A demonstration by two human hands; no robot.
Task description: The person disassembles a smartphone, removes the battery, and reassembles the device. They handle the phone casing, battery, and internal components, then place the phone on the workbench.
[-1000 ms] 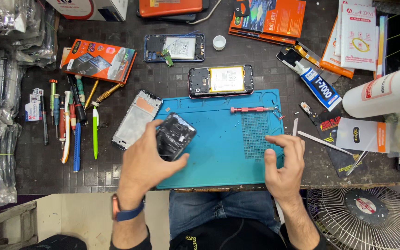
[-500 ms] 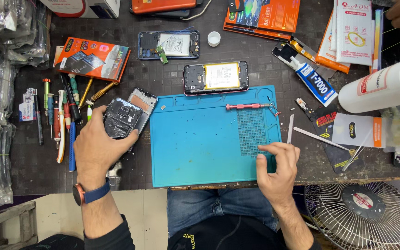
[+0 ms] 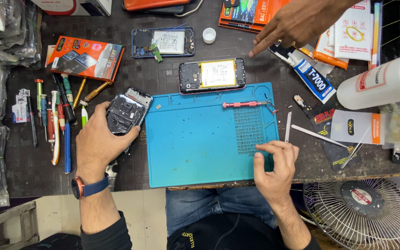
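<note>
**Now: hands apart at the blue mat**

Nearest, the right hand (image 3: pixel 274 169) pinches thumb to forefinger on the blue mat (image 3: pixel 195 143), what it nips too small to tell. Left hand (image 3: pixel 99 141) grips a dark phone shell (image 3: pixel 125 113) just left of the mat. Beyond lies an opened phone (image 3: pixel 212 74); another person's hand (image 3: pixel 297 21) points down.

A second person's hand (image 3: pixel 302 21) is cut off by the top edge.

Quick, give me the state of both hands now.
Left hand: closed on a black phone back cover.
Right hand: fingertips pinched on the blue mat; contents cannot be told.
</note>
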